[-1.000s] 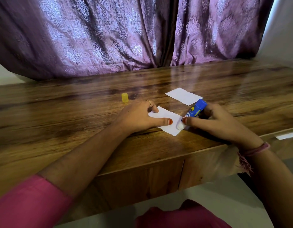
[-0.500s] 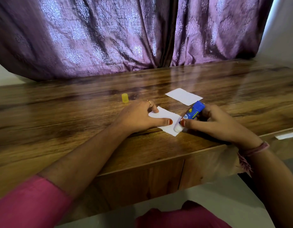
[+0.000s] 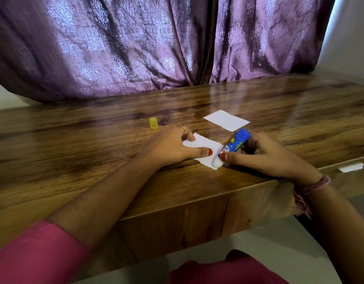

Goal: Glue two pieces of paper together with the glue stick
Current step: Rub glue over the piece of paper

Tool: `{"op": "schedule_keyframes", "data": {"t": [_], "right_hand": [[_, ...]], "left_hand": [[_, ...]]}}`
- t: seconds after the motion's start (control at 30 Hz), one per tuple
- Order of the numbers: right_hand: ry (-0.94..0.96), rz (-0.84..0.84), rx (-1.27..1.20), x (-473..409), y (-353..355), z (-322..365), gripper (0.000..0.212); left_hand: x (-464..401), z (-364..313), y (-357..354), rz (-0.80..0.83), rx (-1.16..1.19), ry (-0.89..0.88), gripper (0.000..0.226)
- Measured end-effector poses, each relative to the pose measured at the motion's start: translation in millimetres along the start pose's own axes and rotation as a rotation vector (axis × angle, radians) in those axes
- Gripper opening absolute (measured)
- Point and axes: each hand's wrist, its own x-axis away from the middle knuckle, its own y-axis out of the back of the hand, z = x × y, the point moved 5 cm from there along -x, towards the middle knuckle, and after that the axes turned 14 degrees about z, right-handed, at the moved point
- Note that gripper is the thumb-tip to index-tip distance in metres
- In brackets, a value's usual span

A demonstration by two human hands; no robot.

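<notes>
Head view | our left hand [image 3: 169, 146] lay spread, pinning near paper [image 3: 201, 149] | right hand [image 3: 265, 154] pinched glue stick [image 3: 233, 147], tip on paper's near corner | step: gluing | next: second paper [image 3: 226, 120], beyond it, needs aligning on top

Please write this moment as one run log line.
phase: applying glue | right hand: holds blue glue stick | tip: on near white paper piece | left hand: pressing paper

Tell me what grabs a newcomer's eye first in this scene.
The blue glue stick, gripped by the right hand, has its white tip pressed on the near white paper slip, which the left hand pins flat to the wooden table. Behind lie a second white paper slip and a small yellow cap, before a purple patterned curtain.
</notes>
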Motion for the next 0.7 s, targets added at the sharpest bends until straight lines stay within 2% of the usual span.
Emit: {"op": "schedule_keyframes", "data": {"t": [0.13,0.3,0.6,0.7], "right_hand": [[-0.01,-0.019,0.012,-0.6,1.2,-1.6,0.075],[0.028,0.005,0.009,-0.4,-0.5,2.6,0.06],[0.017,-0.018,0.016,-0.7,1.0,-0.1,0.072],[0.03,-0.019,-0.025,-0.4,-0.2,2.1,0.068]], "left_hand": [[-0.4,-0.3,0.2,-0.003,-0.014,-0.004,0.055],[-0.5,0.0,-0.1,-0.022,-0.019,-0.009,0.051],[-1.1,0.4,-0.2,-0.02,-0.025,-0.013,0.056],[-0.3,0.6,0.4,-0.024,-0.027,-0.014,0.057]]}}
